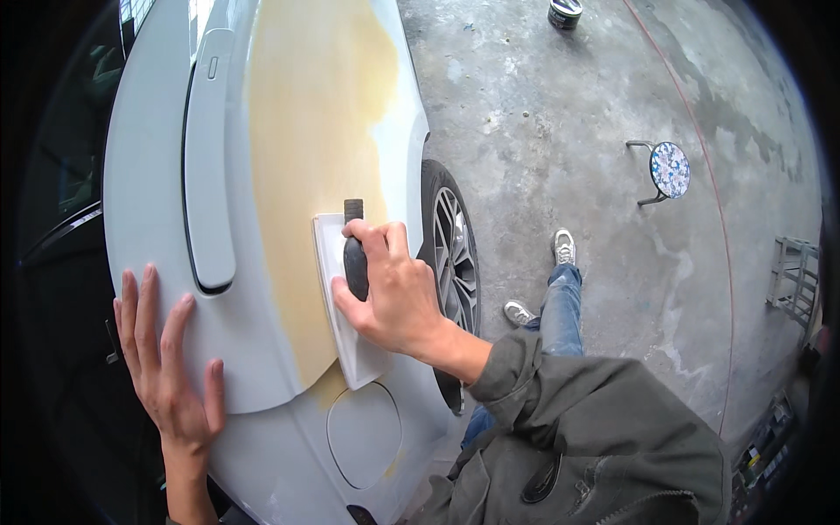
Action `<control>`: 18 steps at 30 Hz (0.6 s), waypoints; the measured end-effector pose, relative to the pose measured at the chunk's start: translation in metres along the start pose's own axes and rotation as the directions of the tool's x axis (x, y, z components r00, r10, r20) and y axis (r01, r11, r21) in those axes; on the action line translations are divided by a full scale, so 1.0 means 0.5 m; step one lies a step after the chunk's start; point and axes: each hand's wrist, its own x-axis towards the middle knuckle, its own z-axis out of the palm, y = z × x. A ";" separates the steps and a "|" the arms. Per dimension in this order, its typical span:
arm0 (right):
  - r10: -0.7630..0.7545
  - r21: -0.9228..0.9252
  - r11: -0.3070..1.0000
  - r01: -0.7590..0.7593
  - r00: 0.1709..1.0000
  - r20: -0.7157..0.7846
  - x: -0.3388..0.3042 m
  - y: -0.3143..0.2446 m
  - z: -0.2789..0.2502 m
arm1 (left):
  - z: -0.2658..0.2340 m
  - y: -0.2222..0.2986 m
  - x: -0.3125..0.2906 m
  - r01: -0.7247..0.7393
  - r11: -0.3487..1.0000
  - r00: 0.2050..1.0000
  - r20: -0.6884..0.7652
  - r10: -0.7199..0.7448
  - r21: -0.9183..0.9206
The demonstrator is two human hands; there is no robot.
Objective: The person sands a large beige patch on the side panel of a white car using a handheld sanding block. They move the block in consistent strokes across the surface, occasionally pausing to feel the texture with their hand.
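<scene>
Sanding block (354, 273) sits gripped under the right hand (394, 297); leftward, the left hand (171, 381) spreads wide on the car door (254, 350).

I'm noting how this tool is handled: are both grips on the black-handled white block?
No: only the right grip holds the white block, while the left grip lies spread on the pale car body.

Right hand (395, 293): bare, fingers and thumb wrapped about the black oblong handle (356, 267) of a long, flat white block (353, 350). Block lies along a smooth tan patch (315, 131) on the pale grey car body (144, 192). Left hand (175, 385): fingers spread on pale grey paint, near the long pale grey door handle (210, 192). Grey concrete floor (542, 114): round stool with blue-and-white patterned seat (670, 171).
</scene>
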 end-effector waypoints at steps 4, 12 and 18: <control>0.007 -0.198 0.980 -0.028 0.994 -0.106 0.131 0.097 0.003 | -0.006 0.004 0.016 -0.003 1.000 1.000 0.005 0.003 -0.015; 0.089 -0.046 0.995 -0.088 0.996 0.015 0.093 0.022 0.006 | 0.005 -0.003 0.002 0.031 0.999 1.000 0.006 -0.031 -0.041; 0.197 -0.169 0.965 -0.202 0.979 -0.046 0.260 0.097 -0.014 | -0.003 0.002 0.008 0.022 0.998 0.999 0.027 -0.020 -0.053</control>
